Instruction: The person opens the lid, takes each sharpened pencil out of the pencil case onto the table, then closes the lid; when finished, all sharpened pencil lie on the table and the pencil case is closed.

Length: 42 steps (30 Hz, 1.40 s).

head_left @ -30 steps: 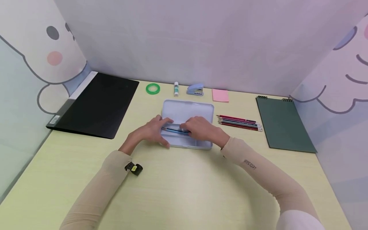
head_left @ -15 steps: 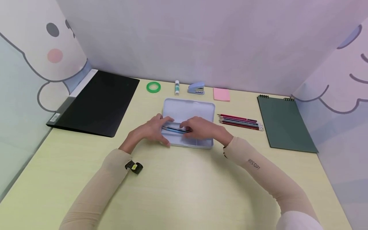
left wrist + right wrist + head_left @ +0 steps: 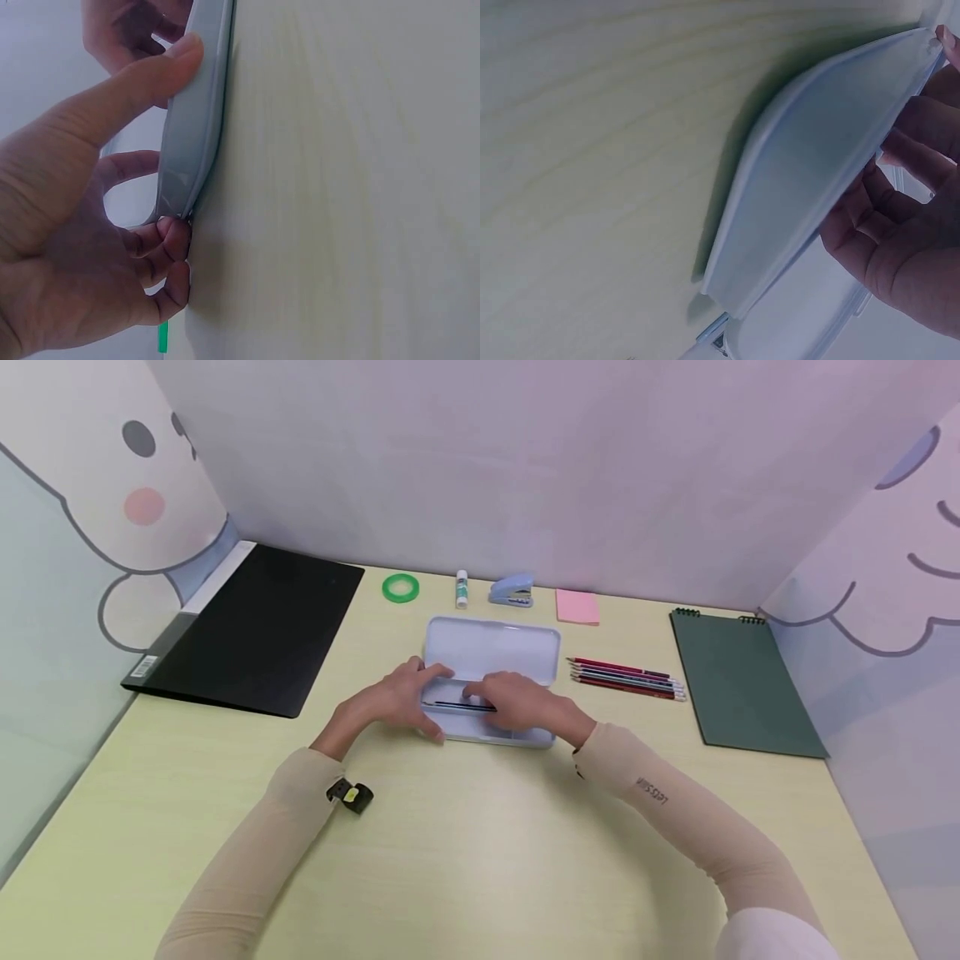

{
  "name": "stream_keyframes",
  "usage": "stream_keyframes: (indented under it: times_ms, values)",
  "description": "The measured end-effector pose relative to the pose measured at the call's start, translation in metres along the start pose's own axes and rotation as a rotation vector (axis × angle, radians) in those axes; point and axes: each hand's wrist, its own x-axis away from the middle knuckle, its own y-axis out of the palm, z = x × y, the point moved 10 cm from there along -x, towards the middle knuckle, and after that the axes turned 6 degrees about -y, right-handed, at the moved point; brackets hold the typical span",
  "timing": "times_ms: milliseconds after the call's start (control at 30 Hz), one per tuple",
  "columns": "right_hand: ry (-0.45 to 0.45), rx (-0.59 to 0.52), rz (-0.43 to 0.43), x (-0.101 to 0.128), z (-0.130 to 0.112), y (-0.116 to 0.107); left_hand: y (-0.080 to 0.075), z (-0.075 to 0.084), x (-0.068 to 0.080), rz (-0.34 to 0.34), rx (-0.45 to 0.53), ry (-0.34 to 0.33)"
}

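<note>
On the counter [image 3: 480,860] an open pale blue pencil case [image 3: 491,647] lies with its lid flat behind it. The left hand [image 3: 390,700] grips the case's left end, thumb on the near rim. The right hand [image 3: 521,702] rests over the tray, fingers on a dark pencil [image 3: 450,704] lying lengthwise inside. More pencils [image 3: 626,679] lie just right of the case.

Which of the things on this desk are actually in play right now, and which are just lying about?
In play:
left hand
right hand
pencil case
pens in the case

Lying about:
loose pencils
black folder
green notebook
tape roll
glue stick
stapler
pink sticky notes
</note>
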Motion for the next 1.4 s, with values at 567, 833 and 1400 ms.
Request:
stream_keyframes:
  times_ms: [567,833,1400]
  values:
    - [-0.119,-0.074,-0.034,0.001,-0.001,-0.001,0.0,0.002,0.001,0.001,-0.005,0.015]
    - [-0.13,-0.082,-0.05,-0.002,0.001,-0.006,-0.001,0.001,0.001,0.004,-0.009,0.002]
    - [-0.12,-0.101,-0.097,0.01,0.008,-0.017,0.0,0.002,0.001,-0.006,-0.012,-0.005]
